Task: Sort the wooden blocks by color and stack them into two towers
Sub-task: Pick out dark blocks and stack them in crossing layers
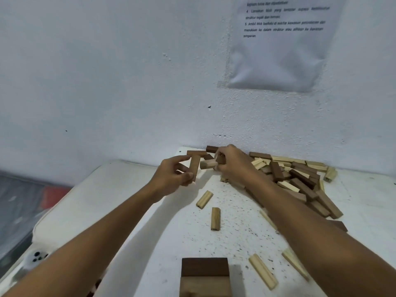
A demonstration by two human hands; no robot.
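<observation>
My left hand (171,175) pinches a brown block (194,167) upright, just under another brown block (196,153) lying crosswise near the wall. My right hand (233,162) grips a dark brown block (220,159) and a lighter block (208,163) that sticks out to the left. A mixed pile of dark and pale blocks (300,181) spreads at the right, partly hidden by my right forearm. A dark stack of blocks (205,275) stands at the near edge. Pale loose blocks (204,199) (215,218) lie in the middle.
The white table (107,200) ends against a white wall; a printed sheet (280,43) hangs above the pile. Two more pale blocks (263,271) (295,264) lie near the front right. Dark clutter sits beyond the table's left edge.
</observation>
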